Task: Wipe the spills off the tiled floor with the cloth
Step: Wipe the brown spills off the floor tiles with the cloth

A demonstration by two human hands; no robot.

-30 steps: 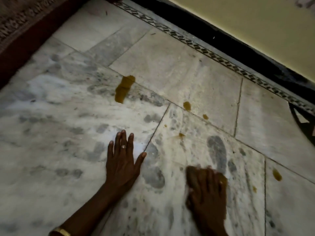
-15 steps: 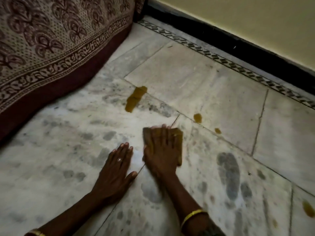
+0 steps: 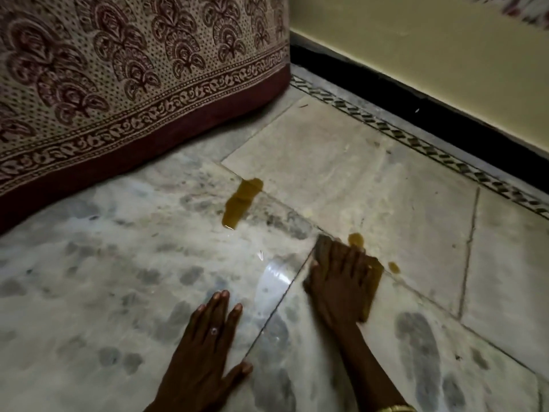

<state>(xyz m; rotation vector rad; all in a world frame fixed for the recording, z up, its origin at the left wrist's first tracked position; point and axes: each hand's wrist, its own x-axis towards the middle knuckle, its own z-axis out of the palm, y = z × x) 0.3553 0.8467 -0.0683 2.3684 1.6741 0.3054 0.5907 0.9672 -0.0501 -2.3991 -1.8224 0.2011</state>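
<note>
My right hand (image 3: 341,278) lies flat with straight fingers on a folded brownish-yellow cloth (image 3: 373,281), pressing it onto the marble tiled floor (image 3: 89,278). A small round yellow-brown spill (image 3: 355,239) sits just past my fingertips, touching the cloth's far edge. A smaller drop (image 3: 393,267) lies right of the cloth. A long yellow-brown spill (image 3: 240,202) stretches across a tile joint further away to the left. My left hand (image 3: 212,349), with a ring on one finger, rests flat on the floor nearer to me.
A patterned maroon-and-cream bedspread (image 3: 118,84) hangs down to the floor at the upper left. A yellow wall (image 3: 430,69) with a black skirting (image 3: 416,114) and a patterned border strip (image 3: 416,144) runs along the upper right.
My right hand has slid the cloth forward and to the right, up to the small round spill. The view has tilted up, so more of the bedspread shows. My left hand stays planted.
</note>
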